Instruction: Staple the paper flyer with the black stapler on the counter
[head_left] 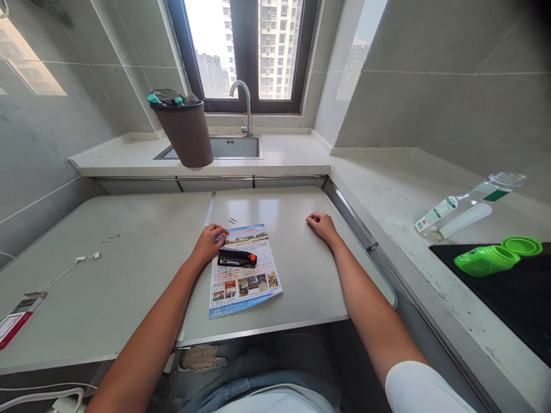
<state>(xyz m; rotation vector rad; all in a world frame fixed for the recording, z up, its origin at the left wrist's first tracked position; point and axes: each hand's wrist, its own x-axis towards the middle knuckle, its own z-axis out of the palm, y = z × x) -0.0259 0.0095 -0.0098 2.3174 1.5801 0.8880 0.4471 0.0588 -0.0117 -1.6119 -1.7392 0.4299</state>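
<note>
A printed flyer (245, 287) with a blue border and small photos lies flat on the table. Across its upper half rests a black stapler (236, 257) with an orange-red button at its right end. My left hand (209, 244) is closed, its bent fingertips on the flyer's upper left corner, beside the stapler. To the right, apart from the flyer, my right hand (322, 225) rests on the bare table with its fingers curled together; whatever may be between the fingertips is too small to make out. Small metal staple strips (233, 221) lie just above the flyer.
White earphones (88, 258) and a red-and-white box (19, 321) lie on the left. A brown bin (185, 135) stands by the sink (236, 147) and faucet (248, 109). The right counter holds a clear bottle (465, 206), a green container (486, 260) and a black mat (516, 304).
</note>
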